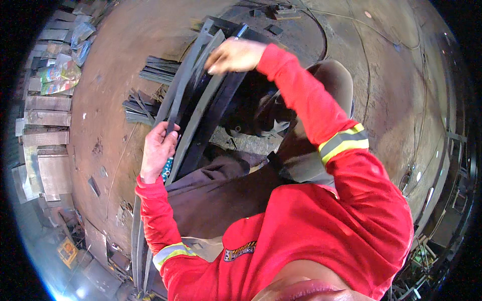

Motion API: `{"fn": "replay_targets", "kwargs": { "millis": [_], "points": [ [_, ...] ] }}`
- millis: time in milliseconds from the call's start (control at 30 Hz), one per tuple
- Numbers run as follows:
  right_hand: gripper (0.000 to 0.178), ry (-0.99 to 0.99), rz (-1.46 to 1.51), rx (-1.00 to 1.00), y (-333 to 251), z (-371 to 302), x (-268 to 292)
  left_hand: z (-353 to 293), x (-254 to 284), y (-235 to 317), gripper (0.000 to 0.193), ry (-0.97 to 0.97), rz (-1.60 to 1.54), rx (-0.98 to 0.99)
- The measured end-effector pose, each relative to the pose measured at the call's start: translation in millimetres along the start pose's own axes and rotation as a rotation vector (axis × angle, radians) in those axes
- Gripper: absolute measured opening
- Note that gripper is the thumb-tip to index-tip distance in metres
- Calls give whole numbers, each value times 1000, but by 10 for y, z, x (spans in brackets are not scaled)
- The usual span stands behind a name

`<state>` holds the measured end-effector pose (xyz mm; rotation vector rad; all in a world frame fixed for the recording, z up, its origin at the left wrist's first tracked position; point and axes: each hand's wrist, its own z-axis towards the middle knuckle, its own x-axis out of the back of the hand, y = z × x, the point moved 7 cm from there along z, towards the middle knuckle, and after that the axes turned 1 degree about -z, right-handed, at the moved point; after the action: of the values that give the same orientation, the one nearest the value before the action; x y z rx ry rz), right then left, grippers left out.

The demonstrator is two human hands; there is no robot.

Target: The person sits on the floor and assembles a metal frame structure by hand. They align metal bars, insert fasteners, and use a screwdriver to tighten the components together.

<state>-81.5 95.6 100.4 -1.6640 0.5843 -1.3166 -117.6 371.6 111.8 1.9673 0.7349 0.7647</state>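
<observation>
Steel strips, long and dark, stand on edge in a leaning bundle [193,95] across the worker's lap — that is the frame I am watching from afar. The left hand [158,150] is wrapped around the near end of one strip, fingers curled over its edge, just above a small blue-patterned object [167,168] I cannot identify. The right hand [235,55] is closed on the far end of the bundle, and a slim tool with a pale tip [240,31] pokes out beyond the knuckles; whether the hand holds that tool or only the strip, I cannot tell.

Both hands are bare, both sleeves red with reflective bands [344,143]. The bundle runs from the brown trousers [216,193] up toward the dusty concrete floor [115,60], where two heaps of short dark offcuts [145,100] lie just beside it.

My worry from here is the edges — thin sheared metal against unprotected palms could cut if a strip slides through the left grip. The strips lean on one another rather than sit in any rack, so shifting one may let the rest fan out and drop onto the legs or the dark shoe [251,123] below. The long free span may also flex and spring back toward the face. More stacked plates [47,118] lie well apart at the left, out of reach.
</observation>
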Motion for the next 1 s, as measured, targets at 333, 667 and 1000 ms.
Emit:
{"fn": "replay_targets", "kwargs": {
  "millis": [333,667,1000],
  "points": [
    [27,824,-157,-327,316,-2147,1956,70,524,129,26,462,36,3],
    [24,94,-415,-1048,3092,-3702,-137,-75,989,-180,27,705,31,-16],
    [24,-247,-517,-1308,3753,-3431,-721,-65,1068,-274,24,857,16,55]
  ]
}}
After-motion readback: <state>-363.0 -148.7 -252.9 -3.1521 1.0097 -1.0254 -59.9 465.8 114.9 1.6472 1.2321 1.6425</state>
